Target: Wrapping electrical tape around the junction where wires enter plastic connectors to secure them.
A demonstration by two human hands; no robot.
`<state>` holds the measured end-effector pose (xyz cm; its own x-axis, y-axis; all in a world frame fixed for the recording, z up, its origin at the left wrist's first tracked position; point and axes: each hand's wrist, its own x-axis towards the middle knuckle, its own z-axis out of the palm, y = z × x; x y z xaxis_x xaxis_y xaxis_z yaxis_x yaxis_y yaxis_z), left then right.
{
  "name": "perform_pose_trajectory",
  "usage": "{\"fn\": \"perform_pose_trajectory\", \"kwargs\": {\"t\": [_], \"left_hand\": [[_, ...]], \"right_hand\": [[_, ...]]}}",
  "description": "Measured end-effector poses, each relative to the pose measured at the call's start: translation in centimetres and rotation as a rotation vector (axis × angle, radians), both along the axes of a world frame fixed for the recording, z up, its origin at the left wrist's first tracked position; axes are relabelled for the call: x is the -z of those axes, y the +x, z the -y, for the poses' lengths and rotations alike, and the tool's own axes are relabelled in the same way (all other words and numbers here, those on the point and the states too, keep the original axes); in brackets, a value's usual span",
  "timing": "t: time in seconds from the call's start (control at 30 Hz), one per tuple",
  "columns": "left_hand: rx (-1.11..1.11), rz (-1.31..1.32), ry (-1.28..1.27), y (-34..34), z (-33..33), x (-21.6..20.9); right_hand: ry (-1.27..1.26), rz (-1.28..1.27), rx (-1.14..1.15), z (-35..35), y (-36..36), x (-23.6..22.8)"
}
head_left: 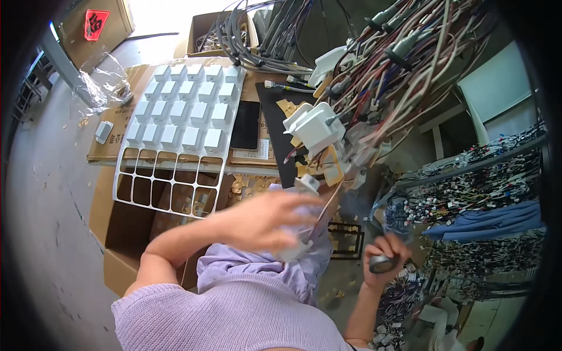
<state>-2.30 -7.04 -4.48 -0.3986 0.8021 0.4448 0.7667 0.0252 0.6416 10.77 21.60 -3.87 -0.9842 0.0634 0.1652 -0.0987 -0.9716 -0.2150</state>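
Observation:
Smeared by motion, my left hand [266,221] is over my lap, beside a cable with a small white plastic piece [297,251] at its lower end. Whether its fingers hold that piece cannot be made out. My right hand [387,257], lower right, is wrapped round a dark tool with a round grey end [383,265]; its kind is unclear. Above my left hand hangs a white plastic housing [307,184]. More white housings [316,128] hang on a thick bundle of cables [404,64], some with tan pieces [332,167] beside them.
On a cardboard-covered table, a white frame [122,169] carries rows of white boxes [189,136]; its near cells are bare. Beside it lie a dark phone [246,126] and a black mat [275,114]. An open carton [120,251] stands below. Wire harnesses [468,199] fill the right side.

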Motion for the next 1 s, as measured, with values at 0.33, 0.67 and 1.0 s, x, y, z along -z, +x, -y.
{"fn": "perform_pose_trajectory", "kwargs": {"t": [0.33,0.67,1.0], "left_hand": [[-0.234,0.362,0.224,-24.3,-5.3,-7.1],[-0.326,0.294,0.435,-11.8,4.2,-9.5],[0.282,0.922,0.428,-3.2,0.3,-9.5]], "right_hand": [[0.138,0.032,-0.209,2.6,-0.5,4.3],[-0.042,0.202,-0.143,0.5,1.6,8.3],[0.111,0.078,-0.251,1.5,0.5,7.7]]}}
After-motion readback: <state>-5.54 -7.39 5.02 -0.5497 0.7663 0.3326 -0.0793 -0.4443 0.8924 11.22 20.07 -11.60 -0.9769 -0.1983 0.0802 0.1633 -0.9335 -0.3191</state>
